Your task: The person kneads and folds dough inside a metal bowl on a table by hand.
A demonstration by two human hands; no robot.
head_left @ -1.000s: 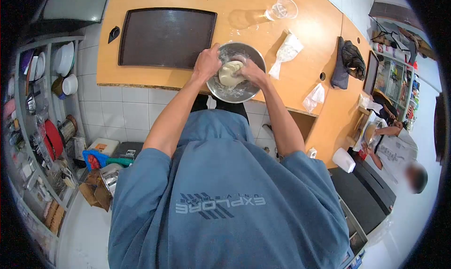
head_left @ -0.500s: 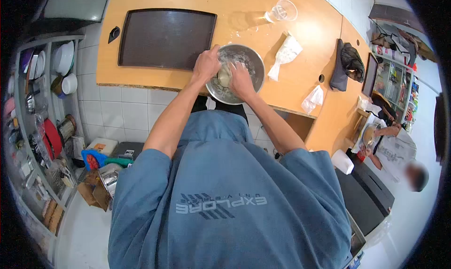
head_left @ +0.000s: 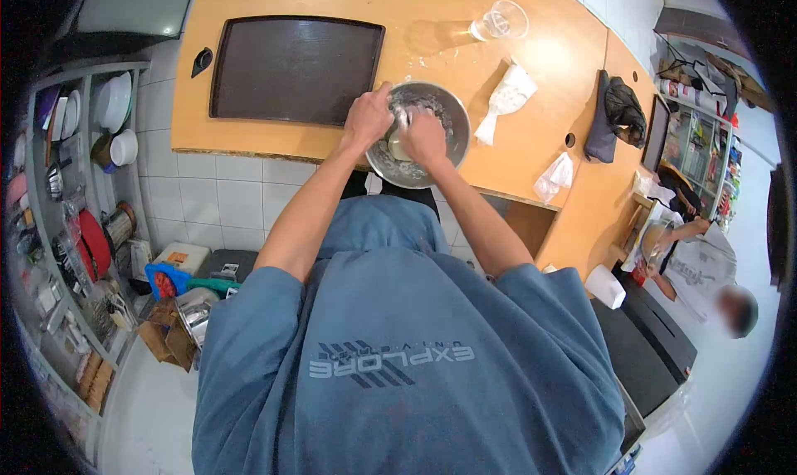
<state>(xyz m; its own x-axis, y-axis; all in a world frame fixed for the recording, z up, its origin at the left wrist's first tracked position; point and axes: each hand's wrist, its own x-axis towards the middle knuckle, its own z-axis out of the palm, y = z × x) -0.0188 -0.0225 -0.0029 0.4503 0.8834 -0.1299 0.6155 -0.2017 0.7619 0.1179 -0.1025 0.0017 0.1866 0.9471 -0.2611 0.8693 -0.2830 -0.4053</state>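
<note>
A steel bowl (head_left: 459, 135) with floury smears inside sits at the front edge of the wooden table. My left hand (head_left: 369, 116) grips its left rim, fingers wrapped round the edge. Inside the bowl my right hand (head_left: 422, 135) presses on a pale lump of dough (head_left: 398, 147); the hand covers much of the dough, and its fingers are curled against it.
A dark tray (head_left: 295, 70) lies left of the bowl. Behind stands a clear cup (head_left: 502, 20). To the right are a white bag (head_left: 510, 93), a smaller bag (head_left: 554, 178) and dark cloth (head_left: 614, 118). A person (head_left: 697, 263) works at far right.
My right hand has moved from the dough's right side to over it, its fingers now curled in. The dough is more hidden. My left hand has stayed on the rim.
</note>
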